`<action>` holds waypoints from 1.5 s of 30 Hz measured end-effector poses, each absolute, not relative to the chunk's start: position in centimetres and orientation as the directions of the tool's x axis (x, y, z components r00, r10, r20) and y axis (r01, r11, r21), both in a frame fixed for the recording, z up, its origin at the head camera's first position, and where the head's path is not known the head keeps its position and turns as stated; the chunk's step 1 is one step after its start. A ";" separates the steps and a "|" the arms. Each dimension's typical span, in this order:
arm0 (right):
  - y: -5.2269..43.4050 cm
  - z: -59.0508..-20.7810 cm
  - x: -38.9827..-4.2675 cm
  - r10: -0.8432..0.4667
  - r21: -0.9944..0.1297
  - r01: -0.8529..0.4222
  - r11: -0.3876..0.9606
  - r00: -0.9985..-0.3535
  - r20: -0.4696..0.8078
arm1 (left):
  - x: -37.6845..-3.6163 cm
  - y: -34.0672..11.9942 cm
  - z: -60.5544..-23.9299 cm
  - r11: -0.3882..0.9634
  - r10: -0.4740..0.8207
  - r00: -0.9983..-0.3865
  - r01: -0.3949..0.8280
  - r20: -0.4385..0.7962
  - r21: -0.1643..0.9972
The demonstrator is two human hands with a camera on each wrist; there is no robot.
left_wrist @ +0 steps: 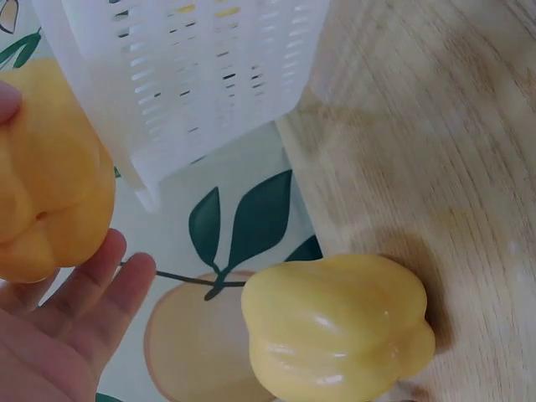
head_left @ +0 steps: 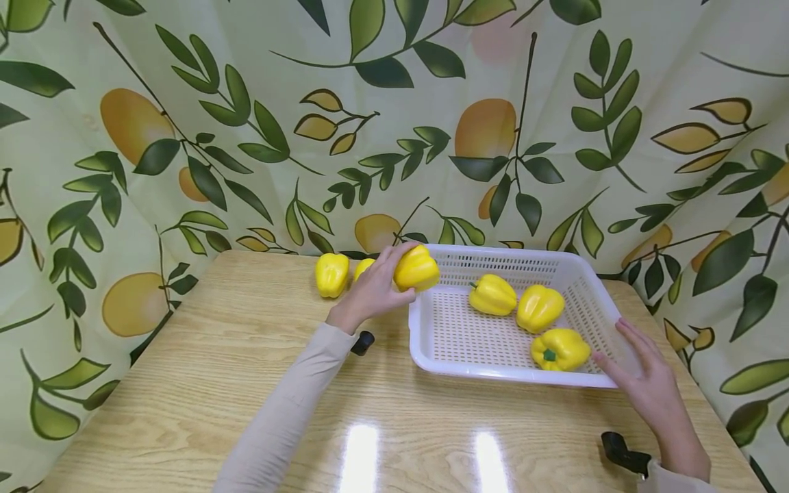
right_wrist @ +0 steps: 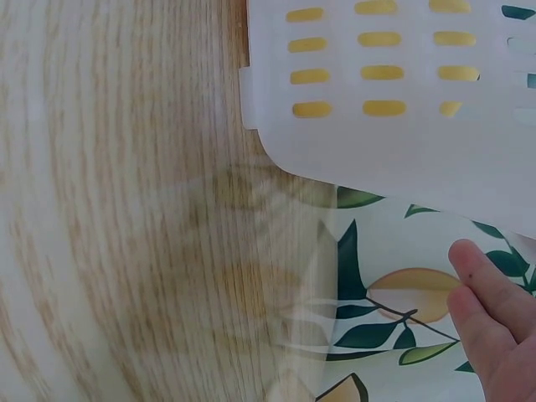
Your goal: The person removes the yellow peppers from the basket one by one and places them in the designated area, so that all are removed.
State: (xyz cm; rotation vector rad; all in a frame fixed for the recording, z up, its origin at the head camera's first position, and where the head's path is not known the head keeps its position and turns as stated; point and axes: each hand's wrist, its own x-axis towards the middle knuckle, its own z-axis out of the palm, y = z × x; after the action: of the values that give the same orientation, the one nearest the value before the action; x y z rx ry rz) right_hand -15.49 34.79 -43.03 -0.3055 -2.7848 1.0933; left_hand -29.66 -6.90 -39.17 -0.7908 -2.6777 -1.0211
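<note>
My left hand [head_left: 372,293] grips a yellow bell pepper [head_left: 418,268] at the left rim of a white plastic basket [head_left: 487,373]. In the left wrist view, that bell pepper [left_wrist: 54,180] is above the fingers [left_wrist: 109,306], beside the basket's slotted wall [left_wrist: 209,67]. Inside the basket lie three more yellow bell peppers [head_left: 539,308]. My right hand [head_left: 650,380] is at the basket's right rim with its fingers extended; whether they touch it I cannot tell. The right wrist view shows two fingertips [right_wrist: 473,293] below the basket wall [right_wrist: 394,155].
Left of the basket, a yellow bell pepper [head_left: 332,275] stands on the wooden table [head_left: 203,356]; another [head_left: 364,267] is partly hidden behind my left hand. A leaf-and-fruit patterned curtain [head_left: 394,103] hangs behind the table. Small black pieces [head_left: 362,343] show at both wrists.
</note>
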 end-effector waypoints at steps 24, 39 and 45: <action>34.7 -43.0 -15.4 0.242 -0.679 0.133 0.722 -0.968 0.068 | -29.2 -7.9 -39.8 0.546 0.323 -0.844 0.535 0.427 0.644; 34.8 -42.9 -15.5 0.244 -0.681 0.145 0.717 -0.969 0.050 | -29.4 -10.5 -39.7 0.570 0.232 -0.848 0.516 0.477 0.640; 34.8 -42.9 -15.5 0.243 -0.684 0.146 0.715 -0.969 0.046 | -29.4 -11.4 -39.6 0.577 0.199 -0.852 0.501 0.484 0.645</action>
State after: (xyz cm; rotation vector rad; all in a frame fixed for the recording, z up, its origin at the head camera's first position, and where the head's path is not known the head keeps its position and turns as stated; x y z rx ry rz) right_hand -15.53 34.75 -42.92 -0.3177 -2.7849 1.0933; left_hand -29.36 -11.39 -39.61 -0.5679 -2.4525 -1.1667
